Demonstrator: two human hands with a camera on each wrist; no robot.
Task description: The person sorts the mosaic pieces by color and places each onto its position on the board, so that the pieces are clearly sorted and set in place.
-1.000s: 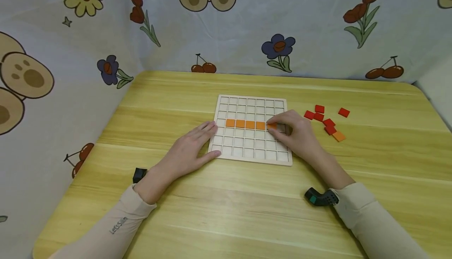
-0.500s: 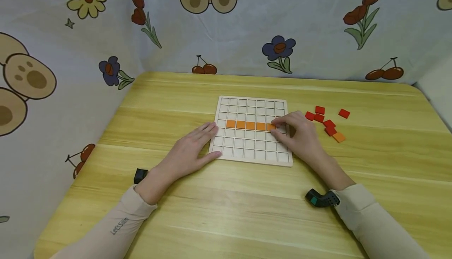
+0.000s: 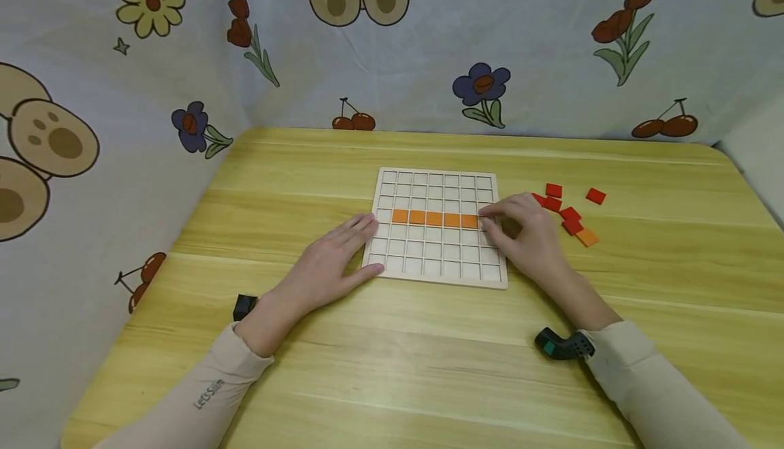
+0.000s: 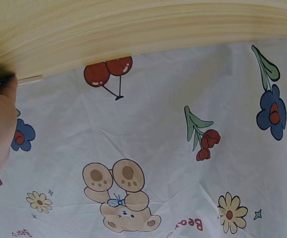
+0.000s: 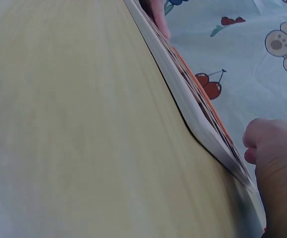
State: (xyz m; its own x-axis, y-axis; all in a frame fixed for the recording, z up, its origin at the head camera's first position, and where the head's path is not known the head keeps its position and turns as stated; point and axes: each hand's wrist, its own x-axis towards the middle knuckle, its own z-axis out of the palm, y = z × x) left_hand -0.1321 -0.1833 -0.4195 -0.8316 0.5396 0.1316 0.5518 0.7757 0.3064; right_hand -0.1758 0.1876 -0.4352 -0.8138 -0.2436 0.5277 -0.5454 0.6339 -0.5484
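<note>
A wooden grid board [image 3: 444,281] lies on the table, with a row of several square orange tiles [image 3: 434,219] across its middle. My left hand [image 3: 327,258] rests with extended fingers on the board's left border, the thumb near its lower left corner. At the right end of the row is my right hand [image 3: 528,235]. Its thumb and index finger are bent, their tips just right of the last orange tile [image 3: 469,221], and nothing shows between them. In the right wrist view the right hand [image 5: 282,163] is beside the board's edge [image 5: 198,119].
Several loose red tiles [image 3: 570,214] lie right of the board, one red tile [image 3: 596,196] farther out. A loose orange tile [image 3: 587,237] touches their near end. Behind the wooden table [image 3: 392,381] hangs a patterned cloth [image 3: 404,75].
My right hand has let go of the last orange tile and drawn slightly right, so the whole tile shows in the row. The left hand stays in place.
</note>
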